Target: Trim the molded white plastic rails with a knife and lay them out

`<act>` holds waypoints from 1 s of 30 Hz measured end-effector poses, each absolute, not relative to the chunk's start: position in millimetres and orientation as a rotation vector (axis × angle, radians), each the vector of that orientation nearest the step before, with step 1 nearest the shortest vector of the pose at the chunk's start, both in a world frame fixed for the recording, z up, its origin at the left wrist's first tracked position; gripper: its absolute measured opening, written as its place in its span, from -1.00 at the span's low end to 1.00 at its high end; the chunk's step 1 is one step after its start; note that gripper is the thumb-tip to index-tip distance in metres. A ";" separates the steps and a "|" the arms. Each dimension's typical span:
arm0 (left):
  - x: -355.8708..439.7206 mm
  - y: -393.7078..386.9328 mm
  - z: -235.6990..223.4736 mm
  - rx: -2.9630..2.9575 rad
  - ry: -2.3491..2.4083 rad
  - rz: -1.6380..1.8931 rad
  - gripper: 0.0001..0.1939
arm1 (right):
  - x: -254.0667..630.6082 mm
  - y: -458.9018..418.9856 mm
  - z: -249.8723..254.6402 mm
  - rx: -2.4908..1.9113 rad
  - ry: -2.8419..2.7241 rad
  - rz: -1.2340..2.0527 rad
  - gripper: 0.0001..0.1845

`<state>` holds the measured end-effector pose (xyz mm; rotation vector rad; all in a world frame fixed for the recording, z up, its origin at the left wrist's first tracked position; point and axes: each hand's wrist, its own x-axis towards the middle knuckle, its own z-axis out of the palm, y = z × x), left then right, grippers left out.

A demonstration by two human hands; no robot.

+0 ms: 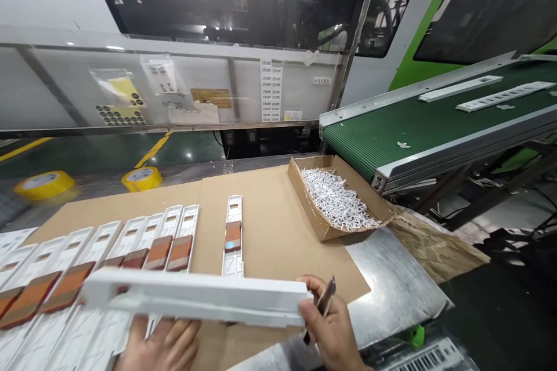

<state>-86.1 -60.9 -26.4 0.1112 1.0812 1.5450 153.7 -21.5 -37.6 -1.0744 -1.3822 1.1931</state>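
One metal table (383,266) spreads before you, largely covered by brown cardboard (265,197). Beyond it you have a clear panel (300,84) with labels and small bags on it, then a machine (235,0) with dark windows. Green floor (191,151) with yellow lines shows at the far left, and a green conveyor (391,133) slopes up on your right, bearing two pale strips (461,88) and some scraps.

Your long white part (195,295) is held above the cardboard, crossing in front of you; its left end is blurred. It blocks your view of the middle of the row of white pieces (100,240) on your left, which carry orange-brown blocks (69,287), and of the near end of the single piece (234,208) beside them.

Your right hand (331,324) pinches the part's right end between thumb and forefinger, with a slim dark-tipped tool (326,298) also in its grasp. Your left hand (159,345) is just below the part, fingers slightly bent; the part covers their tips, so I cannot tell whether they grip it.

An open carton (308,203) of small white bits (339,200) sits near the conveyor's low end, and two rolls of yellow tape (141,178) lie at the table's far left
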 end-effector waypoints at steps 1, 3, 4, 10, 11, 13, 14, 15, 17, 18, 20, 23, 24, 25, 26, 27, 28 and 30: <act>-76.4 -57.1 -23.7 0.052 1.059 1.589 -0.30 | 144.5 -27.8 -37.7 -1.083 -1.373 1.125 -0.54; -51.0 -53.4 -18.3 0.012 0.920 1.695 -0.24 | 125.3 -40.0 -38.4 -1.102 -1.394 0.955 -0.57; -37.8 -53.2 -15.7 0.001 0.906 1.694 -0.22 | 116.2 -45.6 -39.3 -1.099 -1.414 0.877 -0.59; -14.3 -42.1 0.3 -0.190 0.932 1.806 -0.32 | 95.1 -63.3 -48.2 -0.991 -1.461 0.948 -0.40; -19.0 -37.5 2.2 -0.153 0.879 1.823 -0.37 | 98.0 -63.4 -48.5 -0.980 -1.452 1.058 -0.32; -29.4 -29.3 4.0 -0.049 0.794 1.845 -0.46 | 106.5 -62.9 -47.0 -0.998 -1.442 1.295 -0.33; -33.7 -26.4 3.8 -0.010 0.792 1.839 -0.50 | 111.3 -62.6 -45.2 -1.017 -1.460 1.399 -0.41; -37.1 -24.5 3.0 0.026 0.809 1.833 -0.51 | 116.0 -62.3 -42.7 -1.032 -1.501 1.483 -0.50; -41.1 -23.7 0.4 0.076 0.844 1.823 -0.52 | 124.0 -61.8 -36.4 -1.032 -1.658 1.529 -0.64; -42.1 -24.3 -1.1 0.096 0.858 1.811 -0.52 | 127.0 -61.6 -33.2 -1.015 -1.758 1.493 -0.65; -43.1 -26.6 -3.6 0.128 0.882 1.795 -0.52 | 130.8 -61.1 -28.1 -1.005 -1.919 1.340 -0.67; -43.6 -29.5 -6.0 0.171 0.907 1.779 -0.52 | 131.4 -61.5 -26.6 -1.053 -2.045 1.102 -0.72; -43.7 -30.0 -6.6 0.177 0.910 1.778 -0.53 | 130.6 -62.2 -27.8 -1.072 -2.070 1.051 -0.71; -43.6 -30.2 -7.1 0.180 0.910 1.778 -0.54 | 129.3 -63.1 -29.4 -1.086 -2.096 1.006 -0.68; -43.5 -30.3 -7.7 0.182 0.910 1.780 -0.55 | 127.9 -64.1 -31.3 -1.101 -2.122 0.962 -0.66; -43.4 -30.2 -8.2 0.183 0.912 1.782 -0.56 | 126.3 -65.1 -33.0 -1.116 -2.142 0.916 -0.64; -43.2 -30.1 -8.8 0.183 0.916 1.785 -0.56 | 124.6 -65.9 -34.6 -1.130 -2.154 0.872 -0.63; -42.7 -29.8 -9.9 0.184 0.925 1.784 -0.57 | 121.7 -66.9 -36.5 -1.147 -2.169 0.808 -0.62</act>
